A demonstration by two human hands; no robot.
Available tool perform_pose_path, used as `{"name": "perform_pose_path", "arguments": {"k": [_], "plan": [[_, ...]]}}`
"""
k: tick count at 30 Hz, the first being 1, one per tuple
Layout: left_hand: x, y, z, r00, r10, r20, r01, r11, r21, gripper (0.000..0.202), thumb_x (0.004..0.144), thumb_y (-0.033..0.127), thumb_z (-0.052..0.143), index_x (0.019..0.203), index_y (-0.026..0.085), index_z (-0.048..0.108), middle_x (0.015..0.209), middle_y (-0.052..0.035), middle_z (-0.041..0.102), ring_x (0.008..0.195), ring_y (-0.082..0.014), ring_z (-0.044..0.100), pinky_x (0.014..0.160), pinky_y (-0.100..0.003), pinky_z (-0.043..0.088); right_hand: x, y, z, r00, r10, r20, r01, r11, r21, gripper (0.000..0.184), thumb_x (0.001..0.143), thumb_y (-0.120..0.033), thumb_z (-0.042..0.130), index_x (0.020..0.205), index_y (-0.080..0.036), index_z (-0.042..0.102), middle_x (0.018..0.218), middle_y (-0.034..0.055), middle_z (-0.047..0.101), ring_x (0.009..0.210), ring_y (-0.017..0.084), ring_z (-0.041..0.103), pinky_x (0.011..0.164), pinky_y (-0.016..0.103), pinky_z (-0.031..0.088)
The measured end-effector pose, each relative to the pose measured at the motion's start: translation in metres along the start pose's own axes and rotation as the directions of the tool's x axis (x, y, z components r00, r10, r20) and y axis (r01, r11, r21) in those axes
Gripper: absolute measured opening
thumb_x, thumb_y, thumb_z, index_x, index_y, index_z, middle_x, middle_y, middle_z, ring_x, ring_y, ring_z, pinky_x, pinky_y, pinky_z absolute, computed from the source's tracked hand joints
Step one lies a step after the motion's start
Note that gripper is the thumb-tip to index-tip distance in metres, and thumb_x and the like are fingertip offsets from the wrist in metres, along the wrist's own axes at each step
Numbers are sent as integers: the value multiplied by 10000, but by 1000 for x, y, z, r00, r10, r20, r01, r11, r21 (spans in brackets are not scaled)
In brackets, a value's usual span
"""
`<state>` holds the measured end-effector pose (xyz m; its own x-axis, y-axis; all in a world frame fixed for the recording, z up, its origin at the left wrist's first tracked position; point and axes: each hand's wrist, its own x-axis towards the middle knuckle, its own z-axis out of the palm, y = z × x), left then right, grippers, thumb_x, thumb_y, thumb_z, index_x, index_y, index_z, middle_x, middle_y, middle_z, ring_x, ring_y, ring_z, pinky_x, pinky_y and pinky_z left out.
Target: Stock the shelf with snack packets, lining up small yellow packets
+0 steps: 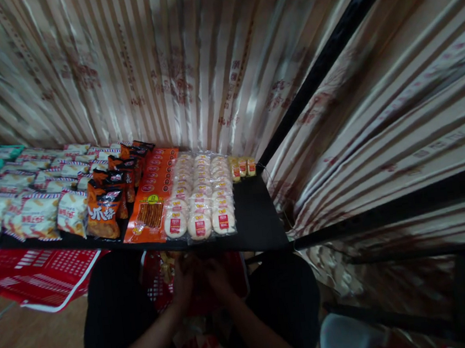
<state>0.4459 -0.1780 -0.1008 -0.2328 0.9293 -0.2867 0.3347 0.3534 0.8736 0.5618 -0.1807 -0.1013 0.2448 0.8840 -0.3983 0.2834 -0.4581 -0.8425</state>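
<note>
Both of my hands reach down between my knees into a red basket [239,273], just under the front edge of the black shelf [257,215]. My left hand [184,278] is beside some small gold-wrapped packets [167,266] on the basket's left side. Close to it, my right hand [216,277] points inward, and the fingertips of both hands come near each other. Deep shadow covers the fingers, so their grip and anything between them cannot be made out. Above, on the shelf's right end, stand small yellow packets [242,167] in a short row.
Rows of wrapped white round crackers [199,224], an orange snack sheet [149,213], orange-black bags [103,212] and white snack bags [39,213] line the shelf. Another red basket [55,270] is at left. Black bars [326,42] and striped curtains [187,62] enclose the right and back.
</note>
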Motion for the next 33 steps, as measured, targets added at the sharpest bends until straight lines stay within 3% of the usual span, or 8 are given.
{"name": "perform_pose_path", "arguments": {"k": [3,8,11,16,20,23,28,33], "plan": [[-3,5,-5,996,-87,-20,87,996,4,456,750,126,451,1198,166,527,1194,-104,617,1136,-237,553,971,-360,433,-3,-3,-8,1000,-4,-29,5,1000,20,206,595,-160,463,715,-196,626,757,29,687,764,201,638,703,284,485],[-5,7,-14,989,-138,56,141,989,-40,347,765,170,469,1083,183,609,1070,-64,674,1051,-205,604,921,-307,461,-10,-8,-24,998,-47,-38,49,998,45,159,611,-214,476,677,-200,620,708,17,668,728,198,618,669,277,467],[-11,16,-21,993,-95,67,100,992,-75,340,766,215,504,1084,198,624,1091,-50,670,1104,-197,577,941,-288,442,-16,-17,-38,994,-106,-14,106,994,29,148,618,-214,480,675,-210,616,716,7,663,742,191,610,697,276,457],[-26,41,-26,968,-36,249,74,986,-146,402,745,329,520,1101,176,628,1053,-63,693,979,-230,635,866,-337,492,-26,-39,-63,953,-295,74,303,940,-158,213,659,-157,433,731,-218,624,758,-1,664,754,167,604,728,271,438],[-32,50,-20,936,90,340,-48,990,-132,329,682,411,580,908,203,702,1006,-58,715,1027,-252,616,911,-340,470,-31,-53,-79,888,-428,167,456,866,-206,204,695,-137,441,751,-205,625,774,12,662,771,161,604,731,264,439],[-35,52,-13,896,124,426,-87,991,-105,364,696,482,568,870,194,705,952,-75,725,961,-267,638,877,-355,480,-33,-60,-91,828,-519,213,559,796,-231,219,723,-122,440,781,-201,636,811,25,671,806,161,605,760,269,444],[-38,58,-6,839,191,510,-113,977,-180,440,768,526,519,996,177,660,1034,-92,700,973,-260,631,846,-343,482,-35,-74,-109,780,-574,251,624,747,-230,305,721,-89,447,895,-223,658,911,21,681,878,157,609,820,281,452],[-40,73,-1,846,205,492,-121,973,-197,474,746,600,519,879,166,655,896,-79,708,857,-242,640,762,-313,486,-32,-82,-118,771,-595,228,634,752,-182,360,724,-88,442,984,-229,648,994,25,661,928,145,605,843,281,467]]}}
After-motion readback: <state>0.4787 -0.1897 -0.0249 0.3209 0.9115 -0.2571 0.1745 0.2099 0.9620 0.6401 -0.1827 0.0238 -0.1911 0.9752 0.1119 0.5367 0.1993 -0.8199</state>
